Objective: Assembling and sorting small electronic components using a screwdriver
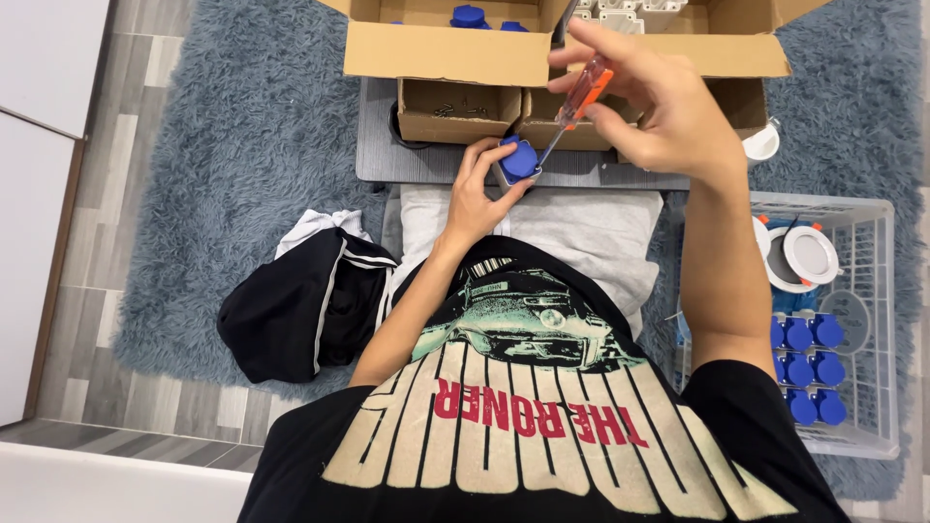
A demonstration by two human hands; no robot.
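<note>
My left hand (475, 194) grips a small blue-capped socket part (518, 160) just above the grey tray table (407, 160). My right hand (654, 102) holds an orange-handled screwdriver (579, 97) tilted down to the left, its metal tip touching the blue part's right side. Both hands are close together in front of the cardboard boxes.
A large open cardboard box (446, 53) holds more blue parts, with two small boxes (455, 111) beneath it. At right, a white wire basket (877, 291) contains several blue parts and white round fittings (809, 254). A black garment (300, 305) lies on the grey-blue shaggy rug (223, 174).
</note>
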